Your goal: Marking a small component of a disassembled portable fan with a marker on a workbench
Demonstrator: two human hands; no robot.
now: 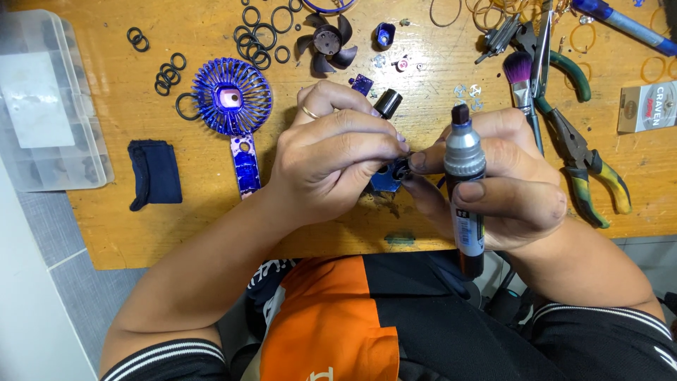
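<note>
Small blue part (389,176) w/ dark round piece pinched between both hands, held just above near edge of wooden bench (141,233), centre frame. Looks like motor housing, but mostly hidden by fingers – can't confirm.

Left hand (331,152): fingers closed, thumb + index tips nipping the part from above; black marker cap (388,103) tucked between upper fingers. Ring on one finger.

Right hand (504,183): fingers wrapped shut round silver-grey marker (464,187), uncapped tip pointing up and away; index tip also touching the blue part.

Progress, judged from layout: fan fully stripped. Blue grille w/ handle (234,106) lying flat left of hands, dark impeller (328,44) loose above, blue button-ish piece (383,34) and small bits beside it – nothing refitted yet. Marker open but tip not on the part, so no mark seen so far. Reassembly all still to do.

Around: black O-rings (257,35) scattered top left, dark cloth (155,173) and clear parts box (49,99) far left. Right side – purple-tipped brush (520,81), green-handled pliers (564,70), yellow/green pliers (592,173), blue pen (624,25), rubber bands, small white carton (647,106) at edge.
</note>
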